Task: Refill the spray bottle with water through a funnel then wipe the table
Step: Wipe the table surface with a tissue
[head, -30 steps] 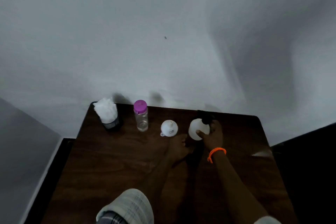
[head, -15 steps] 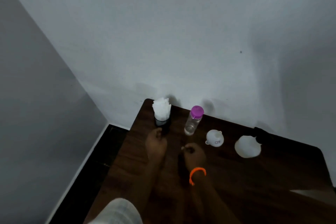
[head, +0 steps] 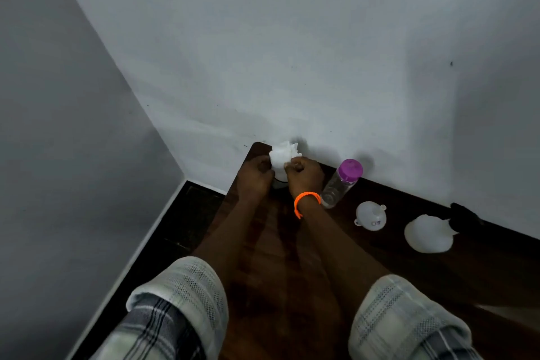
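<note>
Dim grey walls (head: 263, 38), dark floor (head: 175, 219)

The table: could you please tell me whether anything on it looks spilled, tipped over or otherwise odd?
Nothing stands out. The spray bottle, funnel and water bottle sit apart along the wall side; no spill shows on the dim table. Both hands are at the tissues.

A grey wall (head: 292, 52) rises behind the far edge of the scene and meets a second, darker wall (head: 58, 140) at a corner. Dark floor (head: 181, 231) shows below that corner, edged by a pale skirting strip (head: 140, 245).
</note>
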